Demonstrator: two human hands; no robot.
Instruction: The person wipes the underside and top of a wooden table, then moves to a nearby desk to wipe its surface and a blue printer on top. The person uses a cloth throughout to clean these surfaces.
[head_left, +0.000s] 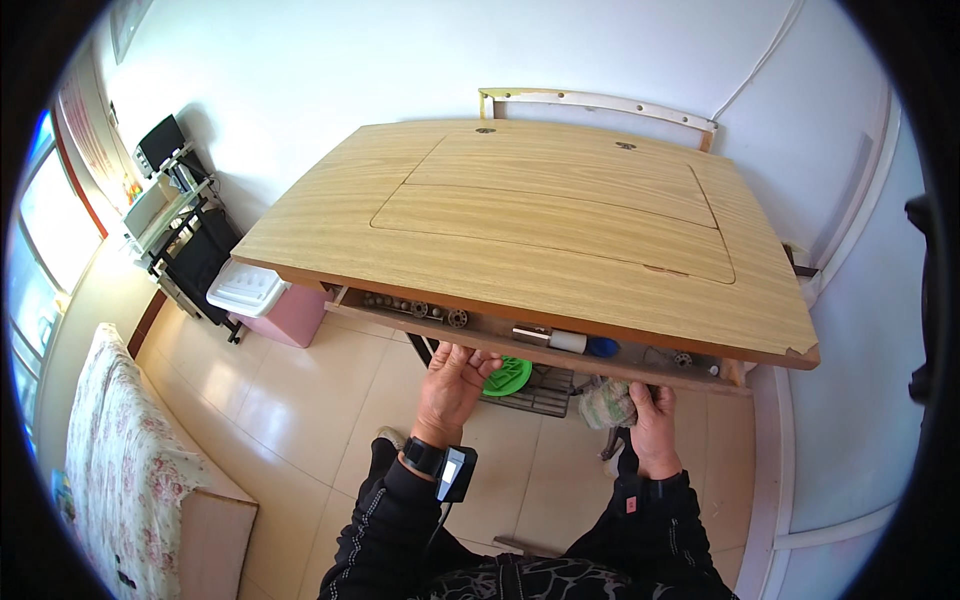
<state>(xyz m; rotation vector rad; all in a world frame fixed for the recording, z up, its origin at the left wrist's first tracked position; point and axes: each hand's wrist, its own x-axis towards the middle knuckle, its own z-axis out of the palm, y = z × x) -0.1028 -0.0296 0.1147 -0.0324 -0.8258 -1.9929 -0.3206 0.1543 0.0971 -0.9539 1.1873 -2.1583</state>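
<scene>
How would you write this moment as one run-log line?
Left hand: at drawer front | right hand: at drawer front, beside cloth | drawer: open under tabletop, discs inside | grip: unclear

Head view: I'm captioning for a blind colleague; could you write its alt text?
A person's left hand and right hand are at the front of a shallow open drawer under a wood-grain tabletop. The drawer holds small round parts and a blue item.

drawer (560, 358): rear hidden beneath tabletop (300, 215) | hands (449, 393) (655, 428): some fingertips hidden | wall frame (128, 24): cut off at top
</scene>
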